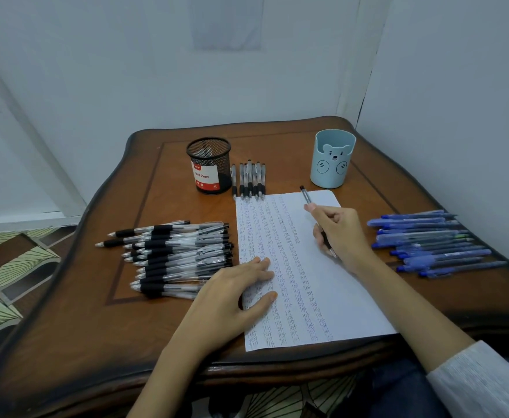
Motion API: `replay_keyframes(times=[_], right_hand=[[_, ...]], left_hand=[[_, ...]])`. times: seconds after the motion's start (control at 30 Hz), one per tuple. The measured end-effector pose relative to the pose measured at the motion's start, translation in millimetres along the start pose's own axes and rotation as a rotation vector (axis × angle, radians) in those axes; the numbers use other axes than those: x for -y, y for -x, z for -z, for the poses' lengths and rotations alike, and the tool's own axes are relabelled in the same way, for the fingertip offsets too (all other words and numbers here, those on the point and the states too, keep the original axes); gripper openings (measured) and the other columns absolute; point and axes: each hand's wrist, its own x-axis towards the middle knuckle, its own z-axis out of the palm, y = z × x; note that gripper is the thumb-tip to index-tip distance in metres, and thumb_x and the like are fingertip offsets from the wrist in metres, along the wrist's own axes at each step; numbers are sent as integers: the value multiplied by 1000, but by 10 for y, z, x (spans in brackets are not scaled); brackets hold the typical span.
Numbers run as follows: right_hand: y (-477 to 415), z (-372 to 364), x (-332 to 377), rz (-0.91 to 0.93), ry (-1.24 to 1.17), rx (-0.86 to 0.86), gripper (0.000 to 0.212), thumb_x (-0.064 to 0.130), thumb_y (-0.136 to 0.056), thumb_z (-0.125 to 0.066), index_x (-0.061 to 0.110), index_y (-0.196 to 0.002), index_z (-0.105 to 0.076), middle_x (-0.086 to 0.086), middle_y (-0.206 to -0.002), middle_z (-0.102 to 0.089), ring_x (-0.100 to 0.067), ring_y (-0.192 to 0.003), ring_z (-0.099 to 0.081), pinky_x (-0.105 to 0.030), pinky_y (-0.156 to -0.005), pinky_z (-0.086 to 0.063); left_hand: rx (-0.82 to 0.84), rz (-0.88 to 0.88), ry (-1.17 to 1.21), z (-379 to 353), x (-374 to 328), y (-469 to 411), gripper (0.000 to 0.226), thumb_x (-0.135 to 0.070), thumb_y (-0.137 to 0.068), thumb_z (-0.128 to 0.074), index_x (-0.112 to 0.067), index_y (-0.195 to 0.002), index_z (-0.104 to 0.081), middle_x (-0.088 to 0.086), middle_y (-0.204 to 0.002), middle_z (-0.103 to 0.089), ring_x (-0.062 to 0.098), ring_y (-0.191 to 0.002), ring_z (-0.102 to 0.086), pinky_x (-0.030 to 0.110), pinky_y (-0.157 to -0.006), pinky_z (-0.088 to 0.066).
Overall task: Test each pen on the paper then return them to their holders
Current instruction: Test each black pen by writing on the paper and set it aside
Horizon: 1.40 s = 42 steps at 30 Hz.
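Left hand (pixel 235 288) flat on my scribbled paper (pixel 322 297); right hand (pixel 340 230) grips a clear-barrelled pen (pixel 306 196); beyond the paper, a round, red-labelled wire-mesh holder (pixel 209 164).

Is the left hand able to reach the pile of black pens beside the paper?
Probably yes. The left hand lies flat on the paper, holding nothing, and the pile of black pens lies just beside it, nothing between.

Paper (pixel 304 276) between pen piles (pixel 171 257) (holders (pixel 209 165) behind).
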Motion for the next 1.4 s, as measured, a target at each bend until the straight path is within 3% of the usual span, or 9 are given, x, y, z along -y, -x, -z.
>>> replay_keyframes(times=[0.2, 0.33, 0.47, 0.57, 0.83, 0.97, 1.1, 1.3, 1.4], right_hand=[[-171, -117, 105, -215, -54, -16, 18, 16, -95, -49, 7, -89, -63, -3, -58, -58, -14, -49, -43, -20, -40, -30], [-356, -225, 249, -133, 33, 120, 14, 10, -92, -63, 1, -100, -68, -11, -73, -67, -9, -44, -52, -18, -41, -39], [-615, -364, 378, -107, 74, 165, 20, 12, -87, -69, 2, -104, -68, -9, -81, -69, -12, -62, -58, -15, -49, -46], [-806, -480, 411, -117, 171, 128, 15, 18, -84, -71, 6, -94, -71, -4, -84, -70, -9, -67, -56, -15, -53, -46], [-1143, -802, 388, -157, 176, -5, 10, 8, -79, -76, 8, -77, -66, -8, -87, -68, -17, -73, -67, -26, -70, -59], [-1245, -928, 348, -76, 198, -85, 8, 6, -79, -76, 11, -77, -70, 0, -89, -68, -7, -68, -64, -16, -61, -55], [-1319, -1002, 300, 43, 325, -157, 7, 7, -82, -75, 7, -89, -74, 0, -93, -68, 2, -69, -56, -9, -59, -47], [-1164, -1031, 319, 142, 375, -15, 9, 9, -82, -74, 10, -91, -71, 8, -81, -63, 2, -68, -53, -6, -56, -44], [-934, -989, 335, 190, 401, 266, 7, 14, -82, -73, 16, -88, -72, 4, -80, -68, -6, -67, -57, -16, -66, -49]], left_hand=[[3, 11, 35, 7, 32, -9, 45, -56, -86, -52, -31, -122, -62, -23, -137, -48, -16, -128, -33, 26, -109, -36], [15, 15, 55, 17, 53, -26, 41, -51, -87, -58, -31, -122, -62, -22, -137, -50, -15, -128, -35, 32, -108, -38], [14, 20, 77, 33, 61, -23, 41, -50, -87, -60, -29, -121, -63, -20, -136, -51, -14, -128, -36, 33, -107, -39], [17, 23, 76, 40, 54, -24, 41, -49, -87, -60, -28, -122, -63, -19, -137, -51, -15, -128, -35, 29, -109, -36], [9, 14, 62, 40, 73, -27, 40, -45, -87, -63, -27, -122, -64, -17, -137, -52, -16, -128, -34, 11, -108, -25], [0, 11, 62, 18, 80, -32, 40, -47, -87, -61, -27, -122, -63, -17, -138, -51, -13, -129, -35, 28, -109, -34], [-4, 17, 58, 4, 83, -31, 40, -48, -88, -61, -29, -122, -63, -19, -138, -50, -14, -130, -33, 33, -109, -35], [-17, 14, 56, 15, 63, -31, 39, -47, -88, -62, -29, -122, -63, -19, -138, -51, -14, -130, -33, 29, -110, -33], [-17, 9, 51, 9, 62, -34, 39, -47, -88, -62, -28, -122, -63, -19, -138, -51, -14, -130, -34, 31, -109, -35]])
